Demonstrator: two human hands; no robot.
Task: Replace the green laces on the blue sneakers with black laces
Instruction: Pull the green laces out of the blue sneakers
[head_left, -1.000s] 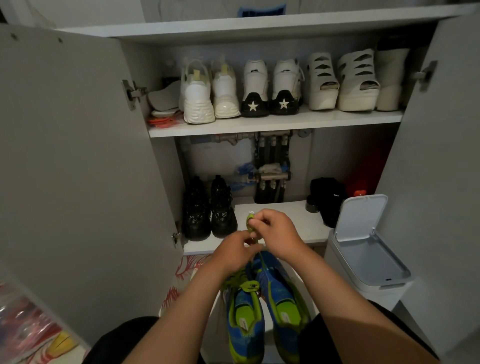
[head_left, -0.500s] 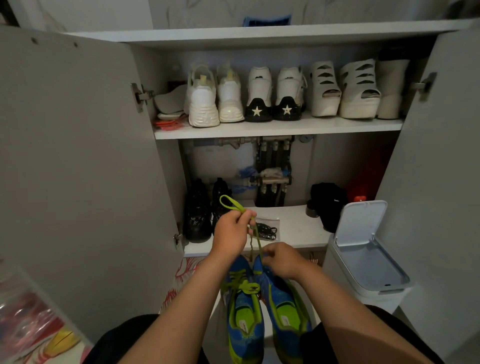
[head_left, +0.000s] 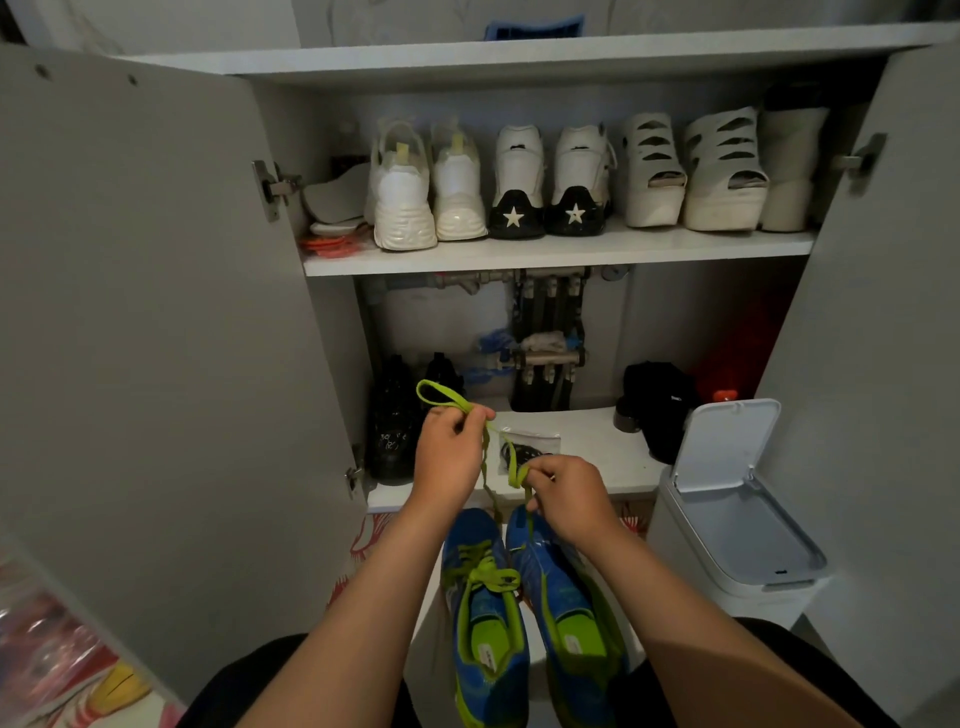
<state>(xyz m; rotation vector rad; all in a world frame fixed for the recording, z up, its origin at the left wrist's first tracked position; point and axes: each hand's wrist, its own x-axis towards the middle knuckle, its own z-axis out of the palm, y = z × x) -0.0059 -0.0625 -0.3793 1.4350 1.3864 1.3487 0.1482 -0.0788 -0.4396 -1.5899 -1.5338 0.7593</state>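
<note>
So the two blue sneakers (head_left: 524, 597) sit side by side, toes pointing away, on a white surface between the person's knees, right in front of an open cabinet. The left sneaker (head_left: 485, 618) is still fully laced in green with a bow on top. The right sneaker (head_left: 563, 608) has its green lace (head_left: 513, 466) pulled up out of the toe end, and both hands are on it.

The left hand (head_left: 449, 452) is raised over the sneaker toes, fingers curled, pinching the lace so that a loop sticks out to the left above the knuckles. The right hand (head_left: 566, 499) is lower, just above the right sneaker's toe, pinching the same lace between thumb and fingertips. The lace runs slack from one hand to the other and then drops down to the shoe.

On the lower shelf (head_left: 597, 447), near its front edge about mid-way along, lies a small clear bag (head_left: 540, 441) with something dark coiled inside. It looks like the black laces, but it's partly hidden behind the right hand. A pair of black shoes (head_left: 395, 426) stands at the left end of that shelf. The upper shelf (head_left: 519, 257) holds a row of white shoes, heels out. A white bin (head_left: 727, 525) with its lid up stands on the floor to the right of the sneakers.
</note>
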